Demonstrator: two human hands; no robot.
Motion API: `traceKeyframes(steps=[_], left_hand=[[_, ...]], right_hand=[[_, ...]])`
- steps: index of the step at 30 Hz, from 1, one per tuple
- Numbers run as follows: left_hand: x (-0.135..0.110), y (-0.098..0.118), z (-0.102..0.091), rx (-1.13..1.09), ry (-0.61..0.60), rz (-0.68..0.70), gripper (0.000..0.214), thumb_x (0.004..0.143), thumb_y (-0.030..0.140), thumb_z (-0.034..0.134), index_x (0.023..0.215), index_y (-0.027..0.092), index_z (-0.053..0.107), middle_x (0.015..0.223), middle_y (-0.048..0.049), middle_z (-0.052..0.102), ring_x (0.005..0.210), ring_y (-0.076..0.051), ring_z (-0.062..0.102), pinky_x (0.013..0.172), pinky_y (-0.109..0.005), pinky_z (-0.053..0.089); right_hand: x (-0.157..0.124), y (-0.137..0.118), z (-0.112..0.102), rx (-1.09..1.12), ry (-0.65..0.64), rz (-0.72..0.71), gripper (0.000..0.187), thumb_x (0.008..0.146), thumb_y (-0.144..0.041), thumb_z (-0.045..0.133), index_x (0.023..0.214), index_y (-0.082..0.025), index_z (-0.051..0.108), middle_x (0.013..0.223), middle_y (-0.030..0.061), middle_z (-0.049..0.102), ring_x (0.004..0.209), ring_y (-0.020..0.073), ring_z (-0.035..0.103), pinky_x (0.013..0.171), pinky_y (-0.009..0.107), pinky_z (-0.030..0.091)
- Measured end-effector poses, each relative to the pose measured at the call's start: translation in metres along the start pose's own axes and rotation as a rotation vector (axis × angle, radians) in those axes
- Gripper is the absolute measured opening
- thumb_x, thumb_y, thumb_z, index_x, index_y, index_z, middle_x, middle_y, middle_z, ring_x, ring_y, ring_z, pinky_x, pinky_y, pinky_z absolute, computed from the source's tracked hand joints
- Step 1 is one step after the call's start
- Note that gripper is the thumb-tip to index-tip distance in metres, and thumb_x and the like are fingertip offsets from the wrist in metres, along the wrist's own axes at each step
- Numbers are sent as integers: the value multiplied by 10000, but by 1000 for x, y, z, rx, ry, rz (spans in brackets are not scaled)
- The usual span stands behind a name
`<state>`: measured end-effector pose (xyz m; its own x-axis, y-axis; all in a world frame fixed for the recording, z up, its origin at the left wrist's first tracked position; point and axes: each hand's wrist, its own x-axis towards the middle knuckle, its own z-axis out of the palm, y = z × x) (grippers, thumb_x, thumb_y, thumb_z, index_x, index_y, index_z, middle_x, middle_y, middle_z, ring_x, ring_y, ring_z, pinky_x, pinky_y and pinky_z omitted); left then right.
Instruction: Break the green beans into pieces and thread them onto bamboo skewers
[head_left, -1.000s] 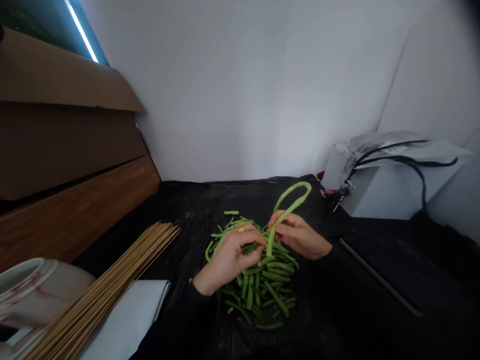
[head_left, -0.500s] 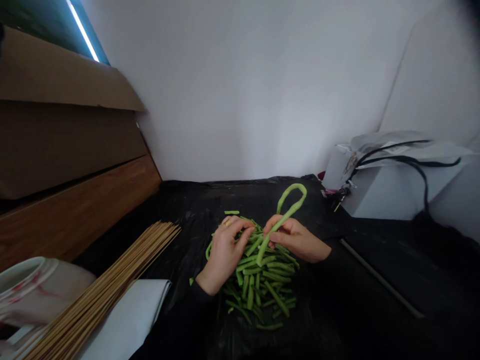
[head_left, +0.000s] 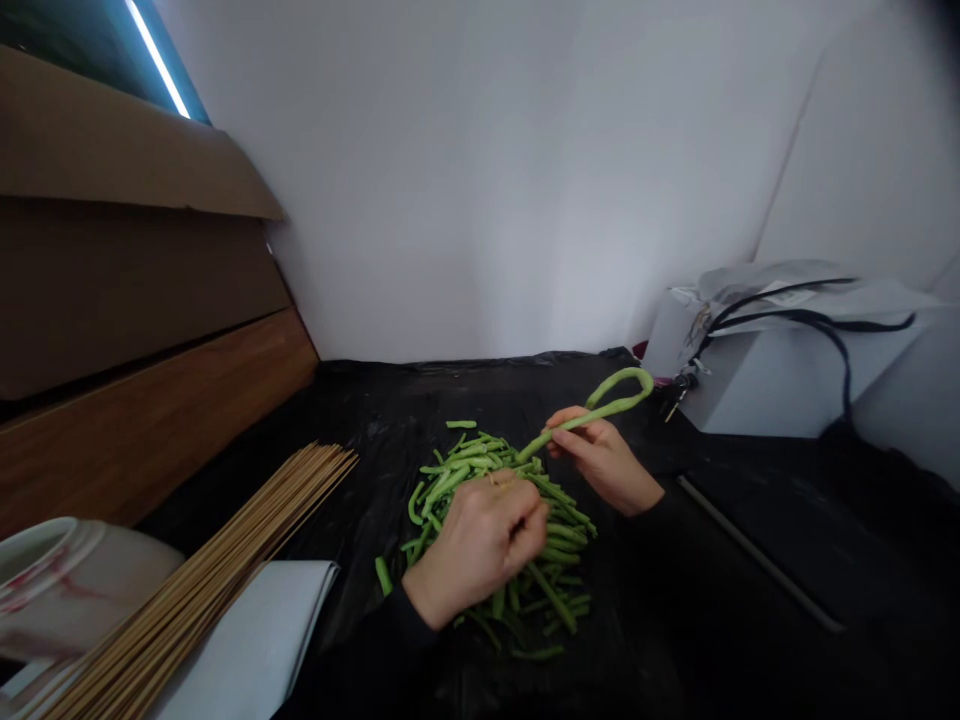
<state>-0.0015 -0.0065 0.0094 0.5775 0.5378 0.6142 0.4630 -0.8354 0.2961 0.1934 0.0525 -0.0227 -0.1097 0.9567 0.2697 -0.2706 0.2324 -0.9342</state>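
A pile of cut green bean pieces [head_left: 487, 480] lies on a black plastic sheet [head_left: 420, 400]. My right hand [head_left: 604, 460] pinches a long looped green bean [head_left: 607, 400] and holds it up behind the pile, its free end pointing left. My left hand [head_left: 480, 545] is curled with fingers closed over the near side of the pile; what it holds is hidden under the fingers. A ring shows on one of its fingers.
A bundle of bamboo skewers [head_left: 210, 580] lies at the left over a white sheet [head_left: 255, 640]. A white patterned bowl [head_left: 45, 580] is at the near left. A white box with black cords [head_left: 780, 350] stands at the right. Wooden boards [head_left: 135, 330] line the left.
My left hand has moved away from the long bean, down and toward me onto the pile, fingers closed. My right hand has swung the long bean up and to the right.
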Motion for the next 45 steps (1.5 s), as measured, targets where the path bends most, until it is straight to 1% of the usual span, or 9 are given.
traceKeyframes(steps=[3, 5, 10, 12, 20, 25, 32, 41, 45], left_hand=[[-3, 7, 7, 59, -69, 132, 339, 946, 278, 510, 617, 203, 538, 573, -4, 551, 579, -147, 528, 554, -282, 384], [-5, 6, 10, 28, -26, 112, 205, 929, 299, 555, 762, 204, 629, 684, -24, 648, 667, -162, 603, 622, -285, 447], [-4, -11, 5, -111, 438, -249, 124, 930, 207, 540, 944, 202, 663, 836, -36, 696, 768, -161, 641, 708, -275, 484], [-1, -19, 2, -124, 484, -339, 132, 918, 225, 566, 908, 196, 694, 836, -39, 700, 790, -170, 638, 724, -285, 483], [2, -29, 7, -212, 198, -369, 148, 828, 262, 697, 958, 205, 738, 820, -34, 750, 725, -184, 665, 672, -291, 502], [0, -34, 6, -50, 213, -294, 157, 848, 183, 664, 994, 195, 719, 917, -64, 741, 867, -222, 653, 801, -356, 505], [-5, -44, 10, 84, 210, -194, 172, 911, 190, 573, 1028, 181, 700, 876, -70, 678, 848, -212, 612, 791, -353, 494], [-5, -45, 6, 66, 127, -274, 158, 869, 248, 649, 1006, 187, 700, 850, -55, 634, 838, -208, 614, 765, -319, 482], [-5, -45, 6, 93, 119, -261, 96, 894, 214, 607, 916, 164, 686, 832, -54, 611, 807, -198, 591, 751, -315, 467]], right_hand=[[-1, -2, 0, 38, 9, 18, 216, 749, -341, 751, 882, -205, 648, 759, -10, 624, 700, 131, 573, 680, 273, 464], [-1, -4, 2, 49, -4, 24, 223, 752, -341, 749, 895, -207, 642, 786, -7, 632, 709, 132, 577, 694, 279, 468], [-4, -7, 7, 13, -58, -34, 190, 789, -307, 717, 927, -222, 620, 875, 7, 665, 719, 132, 579, 721, 295, 468], [-5, -8, 9, -51, -95, -55, 146, 799, -288, 703, 900, -215, 625, 880, 12, 664, 718, 136, 580, 725, 302, 467], [-12, -16, 15, -220, -222, -17, 119, 802, -273, 692, 902, -221, 655, 824, 2, 656, 742, 156, 601, 707, 305, 474], [-10, -16, 14, -204, -95, -39, 143, 807, -319, 701, 916, -236, 659, 815, 13, 667, 732, 175, 633, 694, 329, 503], [-6, -14, 10, -258, 0, 29, 168, 800, -400, 711, 805, -234, 689, 706, 50, 685, 654, 219, 672, 672, 388, 544], [-9, -12, 14, -246, -56, -94, 104, 802, -346, 714, 820, -244, 723, 937, 42, 703, 750, 197, 680, 736, 372, 552], [-11, -17, 16, -292, -71, -96, 105, 793, -323, 722, 847, -234, 739, 870, 31, 714, 774, 202, 692, 754, 362, 557]])
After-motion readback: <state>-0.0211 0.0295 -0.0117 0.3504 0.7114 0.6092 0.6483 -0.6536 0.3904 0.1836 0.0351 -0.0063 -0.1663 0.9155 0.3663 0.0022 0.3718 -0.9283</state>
